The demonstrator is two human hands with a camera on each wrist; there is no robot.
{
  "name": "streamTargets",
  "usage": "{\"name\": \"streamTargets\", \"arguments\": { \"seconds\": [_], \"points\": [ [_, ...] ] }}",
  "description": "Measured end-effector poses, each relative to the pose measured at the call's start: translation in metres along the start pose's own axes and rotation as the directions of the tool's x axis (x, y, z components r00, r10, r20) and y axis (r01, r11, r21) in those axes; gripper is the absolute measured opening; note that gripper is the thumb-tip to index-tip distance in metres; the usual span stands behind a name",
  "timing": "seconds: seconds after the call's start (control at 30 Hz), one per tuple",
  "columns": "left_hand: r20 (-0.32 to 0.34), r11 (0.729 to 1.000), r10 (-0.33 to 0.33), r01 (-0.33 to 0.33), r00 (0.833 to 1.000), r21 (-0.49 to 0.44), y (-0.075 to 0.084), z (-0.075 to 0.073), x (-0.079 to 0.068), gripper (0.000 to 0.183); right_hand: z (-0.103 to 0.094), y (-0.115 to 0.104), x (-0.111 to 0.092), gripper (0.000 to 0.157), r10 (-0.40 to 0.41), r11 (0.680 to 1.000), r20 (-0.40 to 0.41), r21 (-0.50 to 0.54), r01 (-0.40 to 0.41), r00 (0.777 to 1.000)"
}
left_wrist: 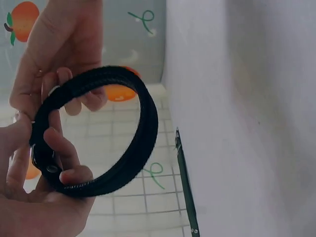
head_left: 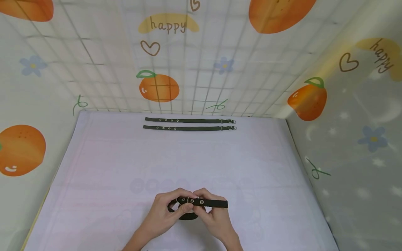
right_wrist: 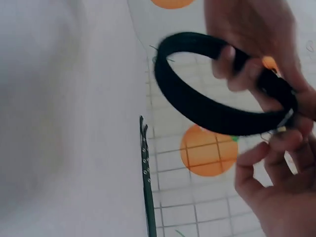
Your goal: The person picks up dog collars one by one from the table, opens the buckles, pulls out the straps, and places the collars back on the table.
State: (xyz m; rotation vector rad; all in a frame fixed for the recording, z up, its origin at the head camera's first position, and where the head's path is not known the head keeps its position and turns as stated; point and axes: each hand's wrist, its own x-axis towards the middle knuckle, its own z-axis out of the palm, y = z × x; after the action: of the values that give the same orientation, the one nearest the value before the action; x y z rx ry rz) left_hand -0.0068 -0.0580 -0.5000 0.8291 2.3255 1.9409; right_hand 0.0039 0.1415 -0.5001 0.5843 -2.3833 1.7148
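Note:
A dark pet collar (head_left: pixel 216 203) with metal eyelets and a buckle is bent into a closed loop, held between both hands above the near part of the table. My left hand (head_left: pixel 164 211) grips it at the buckle side, thumb in front and fingers behind. Just beside it, my right hand (head_left: pixel 215 219) pinches the strap, whose free end sticks out to the right past the fingers. Through the left wrist view, the round collar band (left_wrist: pixel 148 118) hangs open below the fingertips. The right wrist view has the band (right_wrist: pixel 197 111) too, the buckle partly hidden by fingers.
Two similar dark collars, one farther (head_left: pixel 198 121) and one nearer (head_left: pixel 201 128), lie straight and parallel along the table's back edge. The white table (head_left: pixel 113 157) is bordered by cloth walls (head_left: pixel 194 62) printed with oranges and flowers.

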Motion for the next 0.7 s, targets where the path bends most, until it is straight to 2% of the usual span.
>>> {"name": "streamTargets", "arguments": {
  "seconds": [0.1, 0.2, 0.3, 0.37, 0.5, 0.6, 0.7],
  "points": [
    [-0.010, 1.000, -0.004, 0.004, 1.000, -0.013, 0.001, 0.002, 0.000, 0.026, 0.008, 0.001, -0.001, 0.024, -0.085, 0.996, -0.095, -0.040, 0.082, 0.992],
    [-0.001, 0.999, 0.001, -0.001, 1.000, -0.036, 0.002, 0.005, 0.000, 0.026, 0.015, 0.001, 0.000, 0.023, -0.162, 0.981, -0.191, -0.134, 0.138, 0.968],
    [0.002, 0.998, 0.007, -0.007, 1.000, -0.069, 0.003, 0.009, 0.000, 0.026, 0.019, 0.003, 0.002, 0.022, -0.215, 0.958, -0.232, -0.238, 0.159, 0.949],
    [-0.010, 0.997, 0.014, -0.014, 1.000, -0.080, 0.003, 0.010, 0.000, 0.026, 0.019, 0.004, 0.002, 0.022, -0.214, 0.946, -0.231, -0.291, 0.142, 0.949],
    [-0.031, 0.998, 0.035, -0.036, 0.999, -0.044, 0.002, 0.009, 0.001, 0.032, 0.015, 0.007, 0.004, 0.021, -0.147, 0.950, -0.187, -0.300, 0.086, 0.971],
    [-0.043, 0.999, 0.037, -0.037, 0.998, 0.009, 0.001, 0.006, 0.002, 0.034, 0.011, 0.008, 0.003, 0.018, -0.031, 0.968, -0.109, -0.249, 0.003, 0.994],
    [-0.051, 0.999, 0.033, -0.031, 0.998, 0.043, 0.001, 0.004, 0.002, 0.032, 0.008, 0.009, 0.001, 0.013, 0.098, 0.972, -0.032, -0.212, -0.102, 0.995]
  ]
}}
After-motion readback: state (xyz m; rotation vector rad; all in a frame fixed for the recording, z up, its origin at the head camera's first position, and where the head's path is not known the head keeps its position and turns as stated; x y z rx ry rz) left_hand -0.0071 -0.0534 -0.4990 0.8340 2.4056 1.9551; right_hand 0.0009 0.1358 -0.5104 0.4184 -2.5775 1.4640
